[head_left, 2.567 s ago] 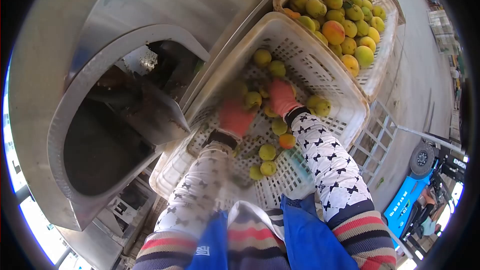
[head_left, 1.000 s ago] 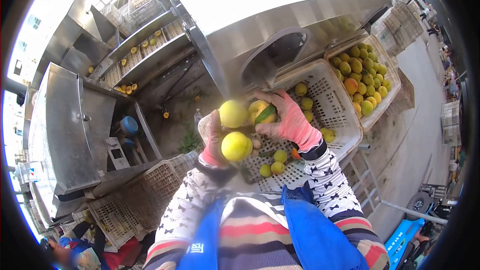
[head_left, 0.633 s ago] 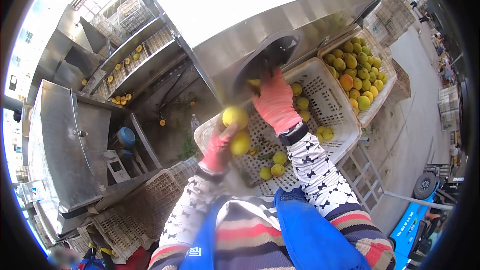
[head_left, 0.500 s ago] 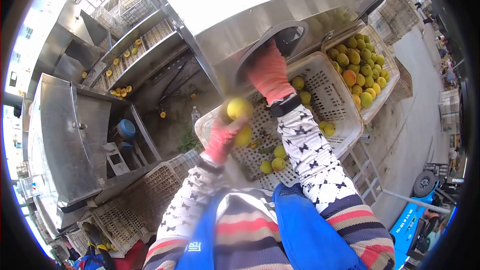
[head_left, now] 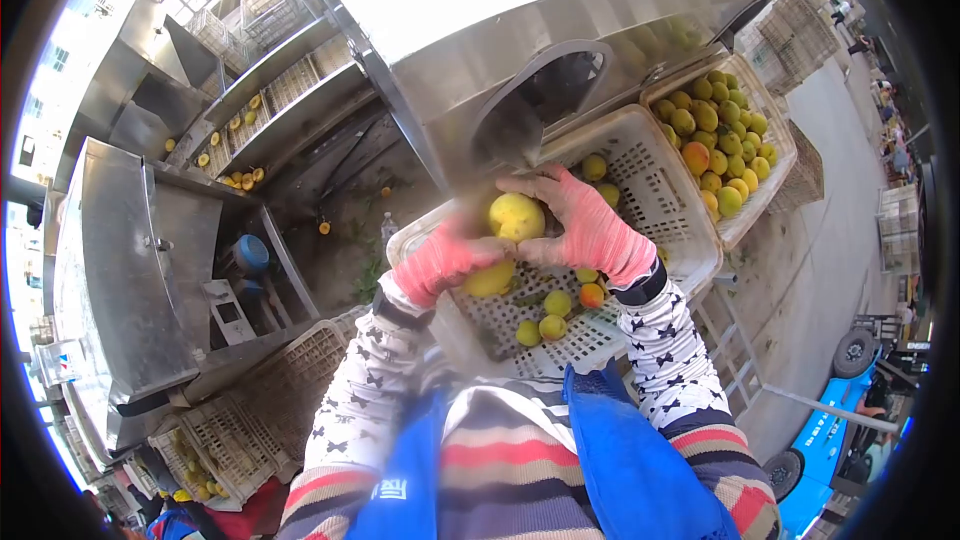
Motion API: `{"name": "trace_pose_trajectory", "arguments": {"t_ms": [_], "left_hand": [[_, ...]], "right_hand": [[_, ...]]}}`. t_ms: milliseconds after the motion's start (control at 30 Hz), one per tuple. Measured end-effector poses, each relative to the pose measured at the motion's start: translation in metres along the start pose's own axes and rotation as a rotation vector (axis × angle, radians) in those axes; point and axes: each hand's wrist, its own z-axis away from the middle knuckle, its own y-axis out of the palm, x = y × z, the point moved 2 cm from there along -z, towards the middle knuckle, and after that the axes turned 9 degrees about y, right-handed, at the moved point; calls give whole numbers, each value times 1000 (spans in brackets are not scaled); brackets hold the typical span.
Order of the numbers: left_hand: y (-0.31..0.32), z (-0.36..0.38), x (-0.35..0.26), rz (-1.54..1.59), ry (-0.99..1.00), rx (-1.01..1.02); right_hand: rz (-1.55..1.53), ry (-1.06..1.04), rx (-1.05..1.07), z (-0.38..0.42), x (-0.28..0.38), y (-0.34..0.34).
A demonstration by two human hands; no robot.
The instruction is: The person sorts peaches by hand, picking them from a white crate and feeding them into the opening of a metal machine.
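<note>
A yellow-green fruit (head_left: 517, 217) is between my two pink-gloved hands, above a white slotted crate (head_left: 640, 175). My right hand (head_left: 585, 225) curves round the fruit's right side with thumb and fingers touching it. My left hand (head_left: 440, 255), blurred, has its fingers at the fruit's lower left; a second yellow fruit (head_left: 488, 278) shows just under that hand, seemingly held in it. Several loose fruits (head_left: 552, 327) lie in the crate below, one of them orange-red. Beyond my hands is the dark opening (head_left: 540, 100) of a metal machine.
A full crate of green and orange fruit (head_left: 735, 130) stands at the right. On the left is a metal conveyor (head_left: 250, 125) carrying fruit. More crates (head_left: 225, 445) and part of a person (head_left: 190, 520) are at lower left; a blue vehicle (head_left: 820, 450) is at lower right.
My right hand has come out of the machine opening to the fruit by my left hand. The upper fruit has moved slightly right, and an orange-red fruit now shows in the crate.
</note>
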Motion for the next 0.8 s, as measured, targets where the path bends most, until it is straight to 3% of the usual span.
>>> {"name": "trace_pose_trajectory", "arguments": {"t_ms": [67,133,233,367,433,467,533,600,667,800], "left_hand": [[-9,-1,0,-14,-56,-37],[-15,2,12,-256,80,-109],[-11,4,45,160,63,-350],[-15,4,66,924,-39,-474],[-15,5,65,860,-37,-487],[-16,5,62,828,-25,-491],[-12,5,44,316,80,-388],[-7,-1,41,913,-27,-482],[-2,-3,42,828,82,-406],[13,-7,43,647,276,-237]], "right_hand": [[125,38,-47,-11,10,-9],[296,11,-323,-28,3,-11],[600,74,-639,-61,-14,8],[582,140,-742,-104,-41,34],[552,139,-804,-117,-39,21],[494,-2,-783,-109,-31,16],[371,-278,-728,-66,-5,3],[221,-86,-536,-35,-17,17],[156,38,-379,-12,-21,27],[47,66,-313,-1,-35,38]]}}
